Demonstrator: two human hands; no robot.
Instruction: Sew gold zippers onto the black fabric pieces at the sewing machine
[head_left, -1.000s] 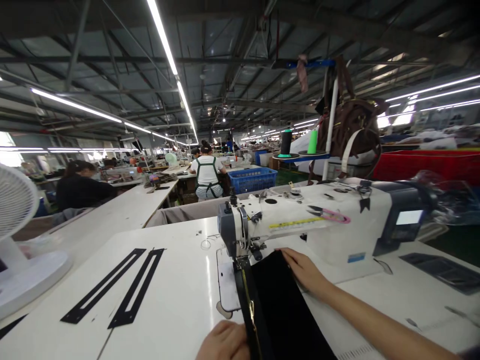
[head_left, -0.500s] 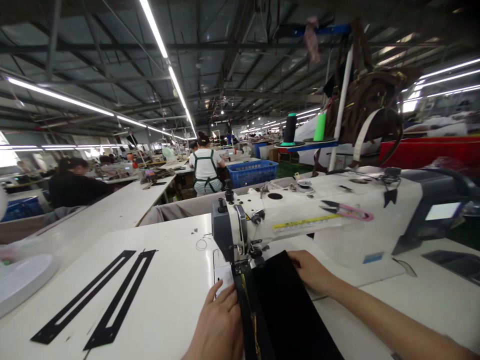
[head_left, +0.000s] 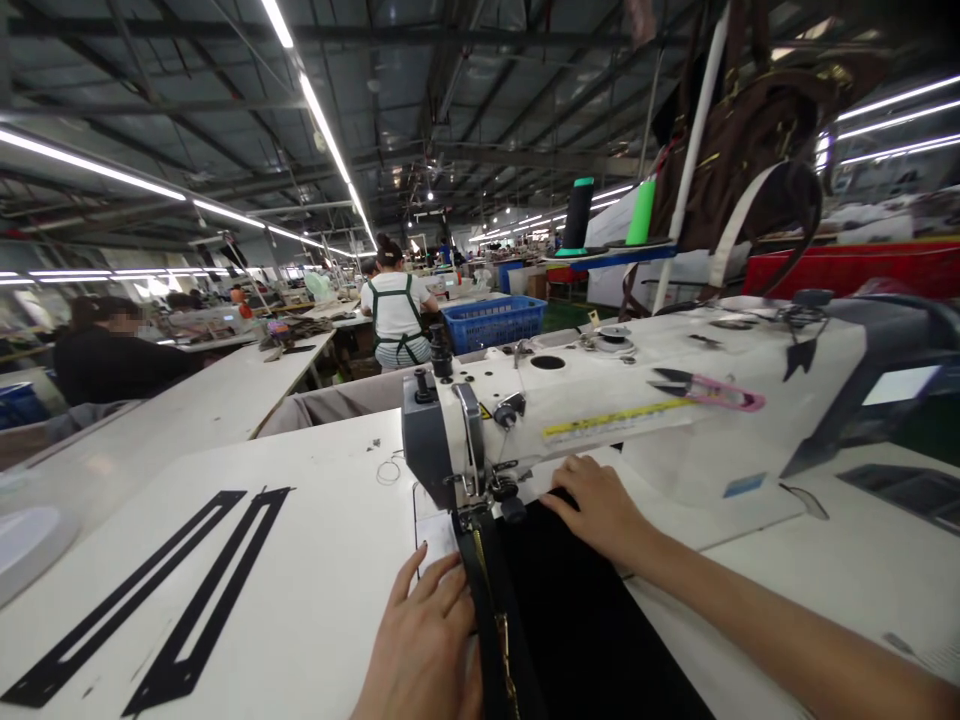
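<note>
A black fabric panel [head_left: 581, 610] lies under the head of a white sewing machine [head_left: 600, 385]. Along its left side runs a black zipper tape [head_left: 487, 600] with gold teeth and a gold zipper pull [head_left: 503, 640]; its far end passes beneath the presser foot [head_left: 474, 515]. My left hand [head_left: 427, 635] rests beside the tape with fingers stretched out, its fingertips at the tape's left edge. With fingers curled, my right hand [head_left: 600, 510] grips the panel's far edge, just right of the needle area. Its fingertips are partly hidden against the dark cloth.
Two black slotted strips [head_left: 217, 590] lie on the white table [head_left: 315, 600] at left. Pink-handled thread snips [head_left: 705, 388] rest on the machine arm. Thread cones [head_left: 577, 215] stand behind. Co-workers sit farther off, near a blue crate [head_left: 495, 320].
My right hand has shifted left and away from me along the panel's far edge, closer to the presser foot. My left hand stays beside the zipper tape. The view has tilted slightly.
</note>
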